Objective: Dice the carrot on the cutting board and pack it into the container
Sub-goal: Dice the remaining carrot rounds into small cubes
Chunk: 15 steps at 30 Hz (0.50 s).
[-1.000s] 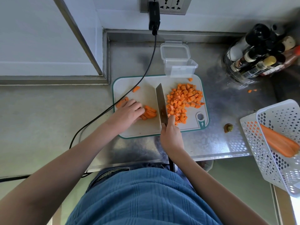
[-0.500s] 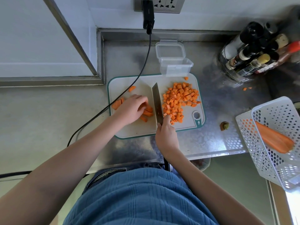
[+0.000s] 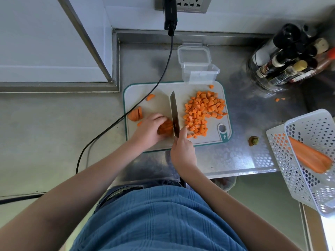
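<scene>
Dicing under way, centre frame.
Knife [image 3: 174,113] is gripped by right hand [image 3: 183,151]; carrot strips [image 3: 165,128] are pinned by curled left hand [image 3: 149,130]; fingertips risk being nicked.

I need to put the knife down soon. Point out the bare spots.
Bare board lies between the knife and carrot chunks, and counter between cutting board and basket. Diced carrot crowds the board's right.

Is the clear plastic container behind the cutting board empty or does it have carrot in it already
Empty. The clear container shows no orange inside.
</scene>
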Each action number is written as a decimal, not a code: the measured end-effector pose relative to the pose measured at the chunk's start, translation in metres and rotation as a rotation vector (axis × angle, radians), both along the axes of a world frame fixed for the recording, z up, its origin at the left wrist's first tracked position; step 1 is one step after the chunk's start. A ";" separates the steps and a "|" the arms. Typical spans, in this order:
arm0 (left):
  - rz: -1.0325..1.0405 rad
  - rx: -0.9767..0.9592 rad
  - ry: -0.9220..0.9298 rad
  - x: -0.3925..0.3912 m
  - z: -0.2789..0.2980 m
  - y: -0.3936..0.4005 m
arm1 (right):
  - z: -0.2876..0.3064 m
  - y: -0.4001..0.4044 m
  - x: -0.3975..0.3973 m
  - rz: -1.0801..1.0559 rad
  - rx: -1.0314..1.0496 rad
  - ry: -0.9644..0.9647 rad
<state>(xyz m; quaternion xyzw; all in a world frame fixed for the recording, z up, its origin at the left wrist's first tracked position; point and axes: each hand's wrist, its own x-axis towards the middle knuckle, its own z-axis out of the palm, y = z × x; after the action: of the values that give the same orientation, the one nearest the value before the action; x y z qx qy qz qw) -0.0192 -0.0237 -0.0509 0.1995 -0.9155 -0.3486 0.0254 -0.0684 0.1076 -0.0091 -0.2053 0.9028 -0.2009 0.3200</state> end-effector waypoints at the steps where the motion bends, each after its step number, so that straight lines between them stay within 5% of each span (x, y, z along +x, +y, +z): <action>1: 0.034 0.003 0.014 0.001 0.000 0.006 | 0.001 -0.001 0.000 0.002 -0.002 0.001; 15: 0.110 -0.010 0.092 0.017 -0.007 0.012 | 0.013 0.011 -0.010 -0.008 -0.077 0.000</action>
<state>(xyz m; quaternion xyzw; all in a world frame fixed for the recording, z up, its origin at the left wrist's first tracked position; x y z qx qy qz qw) -0.0023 -0.0118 -0.0576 0.2329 -0.9027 -0.3510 0.0875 -0.0784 0.1183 0.0044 -0.2138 0.8952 -0.2368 0.3111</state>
